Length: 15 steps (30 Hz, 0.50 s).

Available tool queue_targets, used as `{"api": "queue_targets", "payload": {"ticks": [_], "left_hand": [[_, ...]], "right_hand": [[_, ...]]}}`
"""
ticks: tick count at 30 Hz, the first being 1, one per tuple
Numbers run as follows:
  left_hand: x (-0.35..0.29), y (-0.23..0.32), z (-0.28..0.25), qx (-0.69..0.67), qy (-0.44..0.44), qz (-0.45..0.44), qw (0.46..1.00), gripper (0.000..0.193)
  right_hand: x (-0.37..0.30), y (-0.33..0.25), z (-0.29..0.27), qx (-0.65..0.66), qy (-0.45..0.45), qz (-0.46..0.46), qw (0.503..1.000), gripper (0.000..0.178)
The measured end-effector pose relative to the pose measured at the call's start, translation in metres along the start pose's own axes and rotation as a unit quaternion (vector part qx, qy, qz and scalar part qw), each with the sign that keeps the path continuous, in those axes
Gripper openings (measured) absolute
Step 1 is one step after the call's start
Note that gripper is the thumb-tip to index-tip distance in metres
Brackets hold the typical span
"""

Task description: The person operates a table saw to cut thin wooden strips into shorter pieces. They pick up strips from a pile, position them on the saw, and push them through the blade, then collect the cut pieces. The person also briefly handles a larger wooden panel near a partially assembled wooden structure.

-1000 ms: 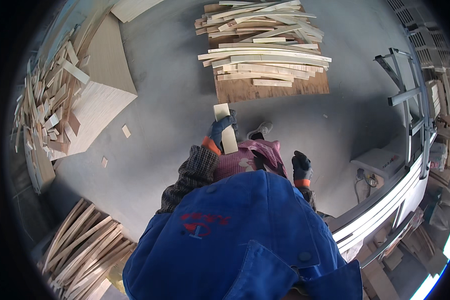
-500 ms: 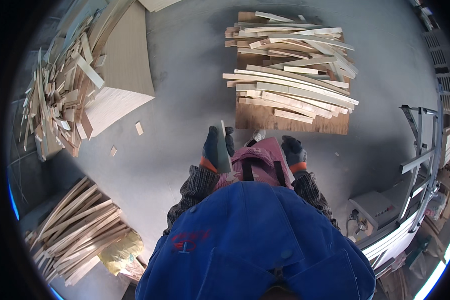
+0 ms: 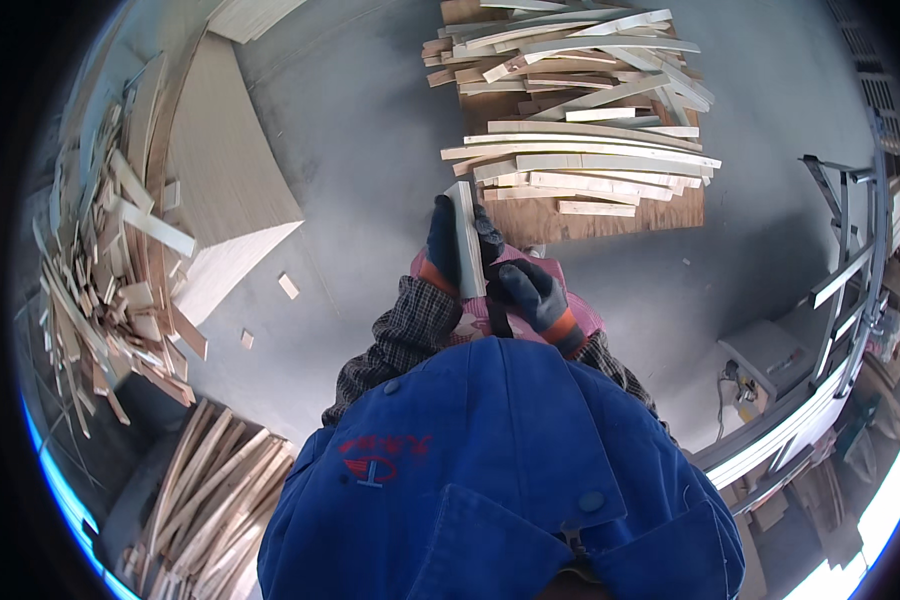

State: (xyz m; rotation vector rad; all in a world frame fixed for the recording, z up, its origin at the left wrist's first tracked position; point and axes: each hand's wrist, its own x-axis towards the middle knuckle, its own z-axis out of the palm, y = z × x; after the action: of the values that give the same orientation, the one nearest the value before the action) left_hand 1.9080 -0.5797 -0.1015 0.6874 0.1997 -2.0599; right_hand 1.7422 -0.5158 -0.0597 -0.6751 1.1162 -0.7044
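Observation:
My left hand point(image 3: 454, 246), in a dark glove with an orange cuff, is closed around a short pale wooden board point(image 3: 467, 238). The board stands on edge, its long side running away from me, with thumb and fingers on either side. My right hand point(image 3: 536, 294), gloved alike, is just right of the board's near end with its fingers curled in. What they hold, if anything, is hidden, and whether they touch the board I cannot tell. Ahead lies a stack of wooden strips point(image 3: 590, 160) on a brown plywood sheet point(image 3: 660, 215).
Scrap wood point(image 3: 120, 260) is heaped at the left beside a large pale panel point(image 3: 225, 150). More strips point(image 3: 210, 490) lie at the lower left. Two small offcuts, one an oblong chip point(image 3: 288, 286), rest on the floor. A metal frame point(image 3: 860, 270) stands at the right.
My left hand has lifted or reached forward and rightward with the board. The right hand has come in leftward beside it. The view has shifted, so the stack sits higher in the picture.

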Motion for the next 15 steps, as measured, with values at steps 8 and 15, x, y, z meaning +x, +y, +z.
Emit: {"api": "queue_targets", "payload": {"ticks": [8,15], "left_hand": [[0.039,0.063,-0.010,0.111,-0.034,-0.099,0.988,0.051],[0.048,0.040,-0.056,0.411,0.002,-0.095,0.906,0.028]], "right_hand": [[0.041,-0.007,0.073,0.051,0.105,-0.016,0.993,0.029],[0.058,0.075,0.044,0.050,0.158,0.010,0.986,0.030]]}}
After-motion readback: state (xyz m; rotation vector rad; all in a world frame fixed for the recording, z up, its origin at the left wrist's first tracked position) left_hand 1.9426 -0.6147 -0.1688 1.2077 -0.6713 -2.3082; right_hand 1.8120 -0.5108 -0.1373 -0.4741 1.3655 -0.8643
